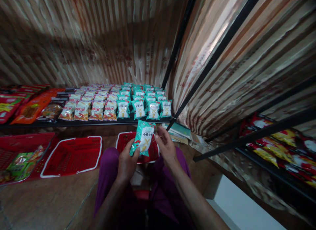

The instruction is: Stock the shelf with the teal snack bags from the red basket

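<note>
A teal and white snack bag [144, 137] is gripped at its lower left side by my left hand [128, 159]. My right hand [166, 144] is at the bag's right edge, fingers partly curled and apart; whether they touch the bag is hard to make out. Beneath the bag is a red basket [125, 135] with a white rim, partly hidden by my hands. Just beyond, rows of matching teal snack bags [153, 110] stand upright on a black shelf [111, 123].
White and orange snack bags [96, 110] and orange packets [36, 103] fill the shelf leftward. Two red baskets, one white-rimmed [74, 154], one holding green packets [21, 164], sit at left. Black poles [209, 63] slant by my right. A white box [242, 203] lies lower right.
</note>
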The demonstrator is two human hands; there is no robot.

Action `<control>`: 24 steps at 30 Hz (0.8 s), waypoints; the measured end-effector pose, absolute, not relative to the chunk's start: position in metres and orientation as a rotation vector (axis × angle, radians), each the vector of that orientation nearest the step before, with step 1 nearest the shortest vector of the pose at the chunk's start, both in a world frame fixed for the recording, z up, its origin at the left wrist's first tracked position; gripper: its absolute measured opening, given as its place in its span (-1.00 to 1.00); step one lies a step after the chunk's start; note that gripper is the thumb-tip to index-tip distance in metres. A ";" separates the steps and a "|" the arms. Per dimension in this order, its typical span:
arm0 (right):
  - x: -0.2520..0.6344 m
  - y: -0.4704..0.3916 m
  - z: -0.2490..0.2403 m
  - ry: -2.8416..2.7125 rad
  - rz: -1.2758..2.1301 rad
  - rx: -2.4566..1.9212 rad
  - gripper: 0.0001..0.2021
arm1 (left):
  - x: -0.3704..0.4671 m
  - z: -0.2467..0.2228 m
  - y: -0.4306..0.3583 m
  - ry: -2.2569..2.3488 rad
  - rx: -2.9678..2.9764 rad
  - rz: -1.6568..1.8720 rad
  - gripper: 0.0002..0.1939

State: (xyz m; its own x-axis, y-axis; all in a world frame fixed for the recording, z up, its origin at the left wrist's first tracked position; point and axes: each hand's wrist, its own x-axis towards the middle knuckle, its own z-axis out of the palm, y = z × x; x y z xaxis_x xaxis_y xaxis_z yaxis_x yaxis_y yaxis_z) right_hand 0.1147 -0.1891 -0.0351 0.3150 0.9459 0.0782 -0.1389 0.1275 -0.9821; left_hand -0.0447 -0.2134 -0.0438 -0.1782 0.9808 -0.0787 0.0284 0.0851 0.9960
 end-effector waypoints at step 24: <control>0.129 -0.154 -0.019 -0.899 0.975 -1.266 -0.69 | -0.045 -0.027 -0.229 1.129 0.713 1.070 -0.45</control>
